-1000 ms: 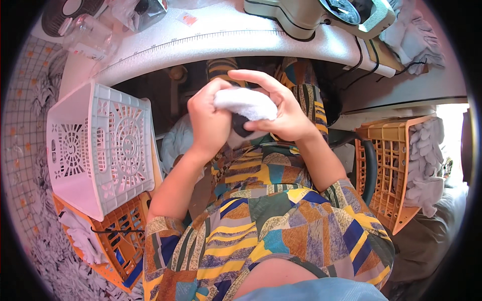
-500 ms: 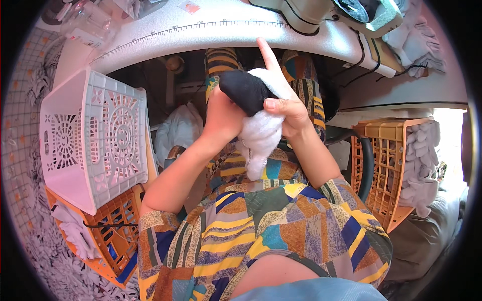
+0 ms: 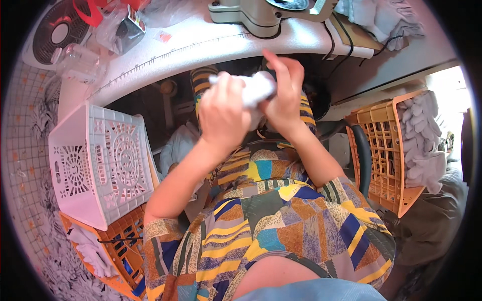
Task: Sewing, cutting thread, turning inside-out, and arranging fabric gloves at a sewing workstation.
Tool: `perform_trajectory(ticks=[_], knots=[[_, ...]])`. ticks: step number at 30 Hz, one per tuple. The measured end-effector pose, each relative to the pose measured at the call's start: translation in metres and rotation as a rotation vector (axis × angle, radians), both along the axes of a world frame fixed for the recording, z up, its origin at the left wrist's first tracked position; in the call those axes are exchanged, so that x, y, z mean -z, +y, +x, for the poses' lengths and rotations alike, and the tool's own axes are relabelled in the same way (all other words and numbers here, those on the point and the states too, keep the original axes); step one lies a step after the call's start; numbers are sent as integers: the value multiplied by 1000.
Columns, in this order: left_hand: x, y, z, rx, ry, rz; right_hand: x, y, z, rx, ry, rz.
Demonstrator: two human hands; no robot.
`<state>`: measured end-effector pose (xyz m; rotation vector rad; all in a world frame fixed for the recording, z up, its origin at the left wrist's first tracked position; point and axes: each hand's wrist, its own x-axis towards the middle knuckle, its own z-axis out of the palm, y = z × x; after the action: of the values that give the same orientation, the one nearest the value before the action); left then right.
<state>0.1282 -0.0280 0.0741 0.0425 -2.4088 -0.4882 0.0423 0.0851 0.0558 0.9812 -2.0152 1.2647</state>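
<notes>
Above my lap, at the near edge of the white tabletop [image 3: 188,47], I hold a bunched white knit piece [image 3: 256,90] between both hands. My left hand [image 3: 223,113] wraps its fingers over the left side of it. At its right end, which looks darker, my right hand [image 3: 285,98] grips it low, with the index finger stretched upward. The hands and cloth are slightly blurred, and the lower part of the piece is mostly hidden behind them.
A beige machine [image 3: 246,15] stands on the tabletop, beside pale knit items [image 3: 379,20]. Left are a clear jar [image 3: 80,65], a small fan [image 3: 59,34] and a white crate [image 3: 118,165] on an orange crate [image 3: 133,223]. Another orange crate [image 3: 379,150] holds grey gloves [image 3: 424,140].
My left hand has turned over and now covers the cloth from above. The black part has mostly gone from sight and the hanging white end is drawn up. The whole view has shifted.
</notes>
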Motion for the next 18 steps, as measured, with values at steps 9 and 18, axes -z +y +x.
perform_trajectory(ticks=[9,18], knots=[[-14,17,-32,129,122,-72,3,42,18,-190,283,102],[11,60,-28,217,203,-164,38,58,-2,-615,-931,-284]])
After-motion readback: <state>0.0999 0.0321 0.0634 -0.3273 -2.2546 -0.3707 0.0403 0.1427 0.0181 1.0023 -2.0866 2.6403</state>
